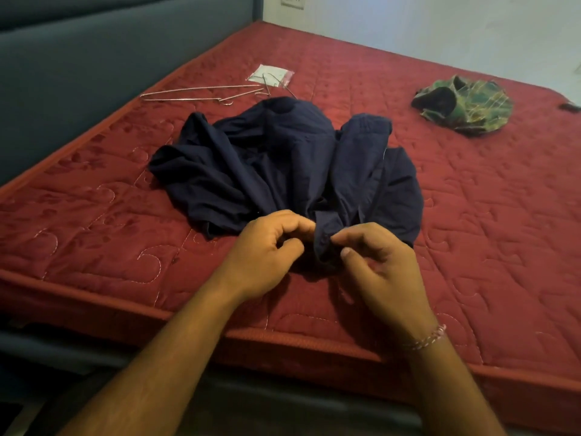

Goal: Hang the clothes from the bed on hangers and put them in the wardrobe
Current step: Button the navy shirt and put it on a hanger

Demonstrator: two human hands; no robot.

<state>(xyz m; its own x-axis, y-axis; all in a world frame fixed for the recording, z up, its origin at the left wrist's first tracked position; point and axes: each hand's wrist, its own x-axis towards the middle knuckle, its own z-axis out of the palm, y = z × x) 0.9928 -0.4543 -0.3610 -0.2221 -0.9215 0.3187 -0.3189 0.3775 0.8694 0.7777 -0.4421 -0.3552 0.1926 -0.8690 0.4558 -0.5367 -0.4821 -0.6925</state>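
So we've got both hands on the same bunched bit of the dark navy garment [283, 165], right by the near edge of the bed [471, 247]. Our left hand [267, 250] has its fingers curled in and pinches the fabric from the left; our right hand [377, 262], bracelet [427, 338] on the wrist, pinches the same fold between thumb and fingertips from the right. The rest of the garment lies crumpled and spread out toward the middle of the red quilted mattress. Just past it, toward the far left edge by the grey headboard [78, 73], some thin wire hangers [201, 92] lie flat, with a small clear plastic packet [272, 75] beside them. Over near the far right edge sits a crumpled green patterned garment [465, 105], well apart from the navy one.
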